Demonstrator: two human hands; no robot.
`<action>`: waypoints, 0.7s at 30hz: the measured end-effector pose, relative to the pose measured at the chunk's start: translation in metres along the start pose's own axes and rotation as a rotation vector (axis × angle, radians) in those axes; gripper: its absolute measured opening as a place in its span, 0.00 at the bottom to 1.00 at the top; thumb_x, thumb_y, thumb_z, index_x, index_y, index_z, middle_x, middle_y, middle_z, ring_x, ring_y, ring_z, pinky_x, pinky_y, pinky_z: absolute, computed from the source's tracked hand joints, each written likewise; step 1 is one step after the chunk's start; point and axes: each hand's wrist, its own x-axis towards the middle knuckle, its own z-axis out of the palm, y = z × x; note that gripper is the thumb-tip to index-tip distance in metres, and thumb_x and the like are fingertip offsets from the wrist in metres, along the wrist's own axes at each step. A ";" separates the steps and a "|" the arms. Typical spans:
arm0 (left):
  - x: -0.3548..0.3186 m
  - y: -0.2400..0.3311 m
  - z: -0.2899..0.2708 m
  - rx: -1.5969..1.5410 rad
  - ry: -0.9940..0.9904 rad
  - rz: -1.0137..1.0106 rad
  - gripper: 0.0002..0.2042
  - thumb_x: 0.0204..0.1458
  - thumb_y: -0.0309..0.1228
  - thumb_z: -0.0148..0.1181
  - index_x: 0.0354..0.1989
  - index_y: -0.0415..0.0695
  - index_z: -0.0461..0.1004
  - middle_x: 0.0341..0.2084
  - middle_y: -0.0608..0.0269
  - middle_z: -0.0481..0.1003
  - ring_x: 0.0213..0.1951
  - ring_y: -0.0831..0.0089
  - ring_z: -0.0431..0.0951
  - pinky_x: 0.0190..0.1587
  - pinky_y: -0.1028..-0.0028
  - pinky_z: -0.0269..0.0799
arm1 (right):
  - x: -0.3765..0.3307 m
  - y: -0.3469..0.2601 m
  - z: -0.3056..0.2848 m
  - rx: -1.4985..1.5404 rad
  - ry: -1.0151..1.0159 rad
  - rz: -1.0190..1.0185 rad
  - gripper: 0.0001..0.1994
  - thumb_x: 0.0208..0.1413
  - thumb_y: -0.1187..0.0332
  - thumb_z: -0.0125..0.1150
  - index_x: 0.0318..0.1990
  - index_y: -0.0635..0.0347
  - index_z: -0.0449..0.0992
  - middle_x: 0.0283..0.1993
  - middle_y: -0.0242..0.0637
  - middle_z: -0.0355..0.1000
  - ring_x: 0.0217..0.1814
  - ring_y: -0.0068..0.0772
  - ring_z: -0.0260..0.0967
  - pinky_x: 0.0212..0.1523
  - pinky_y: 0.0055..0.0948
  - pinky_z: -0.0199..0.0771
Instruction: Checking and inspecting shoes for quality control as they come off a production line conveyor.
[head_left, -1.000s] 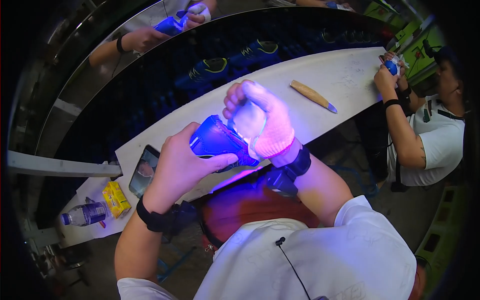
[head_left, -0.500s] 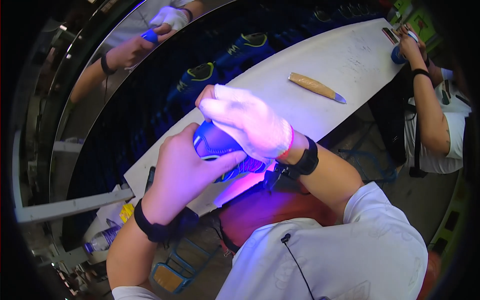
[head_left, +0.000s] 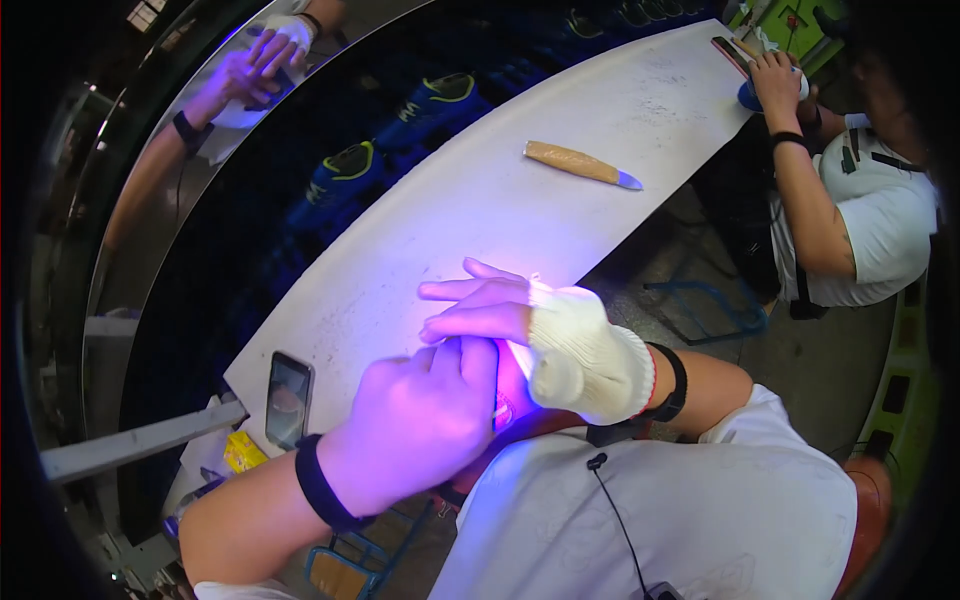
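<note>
My left hand, bare with a black band at the wrist, is closed and its knuckles face up. It grips a shoe; only a violet-lit sliver shows between my hands, and the rest is hidden. My right hand lies close against it, fingers stretched out and apart past the left knuckles. A white knit glove covers its palm and wrist, leaving the fingers bare. Beyond them on the white bench lies a knife with a tan-wrapped handle, its blade pointing right.
A phone lies at the bench's near left end, by a yellow packet and a metal bar. Blue shoes stand along the dark strip beyond. A co-worker handles something blue at right. A shiny panel shows arms at upper left.
My right hand has come down toward me, its fingers out of the glove and spread. My left hand has lowered and turned knuckles up, hiding the shoe. The phone now shows fully.
</note>
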 end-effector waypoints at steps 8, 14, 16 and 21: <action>-0.087 0.020 0.002 -0.935 0.331 -0.545 0.42 0.37 0.44 0.87 0.61 0.44 0.71 0.68 0.37 0.67 0.67 0.44 0.72 0.68 0.53 0.70 | -0.018 0.034 0.039 -0.538 0.111 -0.017 0.47 0.50 0.54 0.77 0.74 0.70 0.63 0.71 0.56 0.70 0.78 0.59 0.63 0.69 0.51 0.71; -0.123 0.029 0.062 -1.031 0.636 -0.959 0.25 0.49 0.23 0.75 0.54 0.42 0.70 0.70 0.42 0.66 0.71 0.55 0.68 0.73 0.57 0.61 | -0.004 0.082 0.056 -0.448 -0.079 0.004 0.36 0.54 0.55 0.72 0.67 0.68 0.71 0.57 0.58 0.78 0.60 0.64 0.77 0.60 0.54 0.78; -0.121 0.027 0.062 -0.972 0.682 -0.841 0.26 0.49 0.23 0.76 0.55 0.42 0.70 0.70 0.42 0.66 0.71 0.55 0.67 0.74 0.57 0.62 | 0.013 0.066 0.042 -0.457 -0.082 -0.206 0.32 0.55 0.59 0.69 0.64 0.68 0.72 0.51 0.56 0.79 0.50 0.64 0.79 0.52 0.54 0.80; -0.120 0.037 0.063 -1.130 0.943 -0.478 0.57 0.49 0.26 0.78 0.82 0.53 0.39 0.75 0.40 0.57 0.72 0.48 0.67 0.74 0.49 0.61 | 0.055 -0.033 -0.067 -1.085 0.169 -0.588 0.23 0.48 0.74 0.70 0.56 0.55 0.82 0.46 0.44 0.77 0.44 0.48 0.80 0.42 0.38 0.84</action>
